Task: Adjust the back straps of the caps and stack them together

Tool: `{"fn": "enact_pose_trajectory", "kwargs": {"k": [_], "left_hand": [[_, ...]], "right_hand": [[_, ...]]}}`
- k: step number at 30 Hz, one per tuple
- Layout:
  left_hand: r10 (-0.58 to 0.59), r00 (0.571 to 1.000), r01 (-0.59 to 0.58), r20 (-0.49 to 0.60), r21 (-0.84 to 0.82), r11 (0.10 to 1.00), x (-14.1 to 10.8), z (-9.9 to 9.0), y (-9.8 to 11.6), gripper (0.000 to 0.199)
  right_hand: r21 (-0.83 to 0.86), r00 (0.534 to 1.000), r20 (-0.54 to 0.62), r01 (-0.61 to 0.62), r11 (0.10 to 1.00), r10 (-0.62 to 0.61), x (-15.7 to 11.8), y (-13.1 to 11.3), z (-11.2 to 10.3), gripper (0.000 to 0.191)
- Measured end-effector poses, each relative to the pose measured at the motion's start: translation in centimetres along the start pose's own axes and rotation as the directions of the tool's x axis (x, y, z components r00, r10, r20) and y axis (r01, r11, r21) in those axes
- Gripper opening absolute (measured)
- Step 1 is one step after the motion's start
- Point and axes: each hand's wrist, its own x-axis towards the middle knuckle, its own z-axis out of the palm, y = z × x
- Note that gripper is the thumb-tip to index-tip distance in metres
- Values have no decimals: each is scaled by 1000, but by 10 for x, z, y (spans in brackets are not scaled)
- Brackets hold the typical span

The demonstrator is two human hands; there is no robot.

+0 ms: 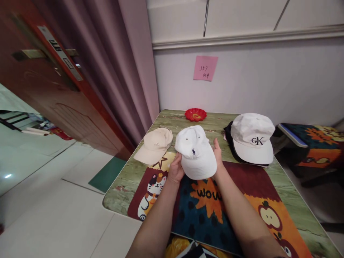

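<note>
In front of me is a white baseball cap [197,152] with a small dark blue horse-rider logo, its brim tilted toward me. My left hand [176,168] grips its left edge, the thumb on the near side. My right hand [218,156] is at the right side, with the thumb sticking up and the other fingers mostly hidden by the cap. To the left lies a beige cap [156,145]. On the right, a white cap with "CK" lettering [252,138] rests on top of darker caps [229,134].
A red scalloped dish [196,114] stands at the back of the wood-patterned table [120,190]. A colourful printed mat [193,218] lies under my arms. A pink note [205,68] is on the wall. A wooden door [67,89] and purple curtain [126,64] are left; a stool [317,143] is right.
</note>
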Motion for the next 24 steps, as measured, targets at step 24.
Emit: {"fn": "enact_pose_trajectory", "kwargs": {"k": [24], "left_hand": [[-214, 975, 209, 59, 75, 975, 1, 2, 4, 26]], "right_hand": [[-103, 551, -450, 750, 654, -703, -80, -182, -29, 30]]}}
